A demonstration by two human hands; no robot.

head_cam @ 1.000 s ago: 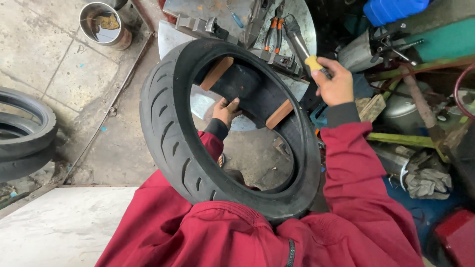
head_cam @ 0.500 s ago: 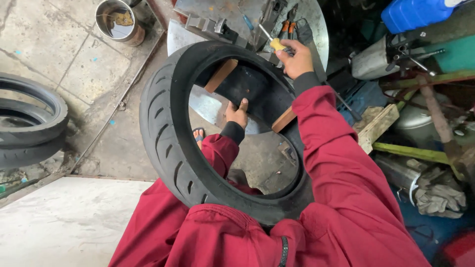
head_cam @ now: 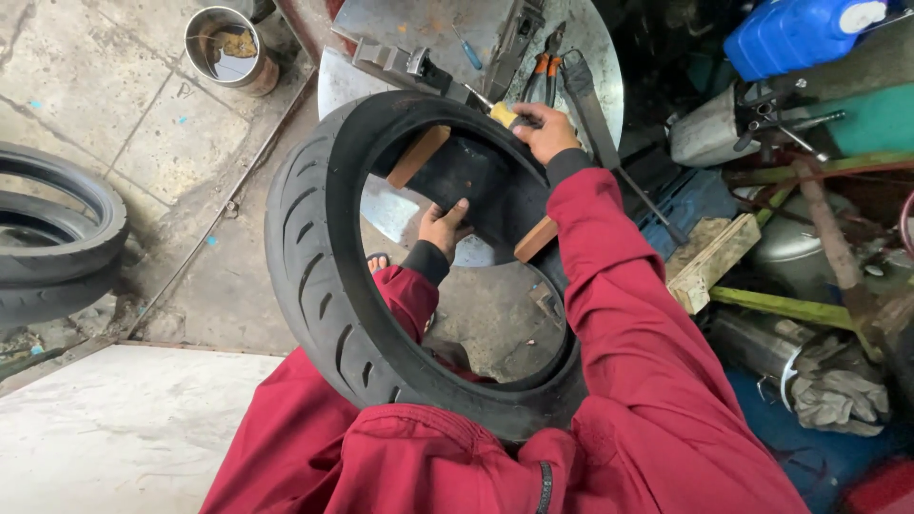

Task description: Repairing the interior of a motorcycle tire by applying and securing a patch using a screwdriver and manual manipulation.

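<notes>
Tyre [head_cam: 314,276] looks heavy, stiff, grippy; left hand [head_cam: 444,227] presses flat inside wall, right hand [head_cam: 545,128] clenches yellow-handled tool [head_cam: 503,114].

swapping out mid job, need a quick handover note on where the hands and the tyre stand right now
Left hand: inside the tyre, pressing on the inner wall.
Right hand: gripping a yellow-handled tool at the tyre's top edge.
Tyre stands on the lap; two wooden blocks wedge the beads apart.
Done: tyre spread open.
Left: the work on the inner wall; what that is can't be told. Pliers lie on the metal plate.
</notes>
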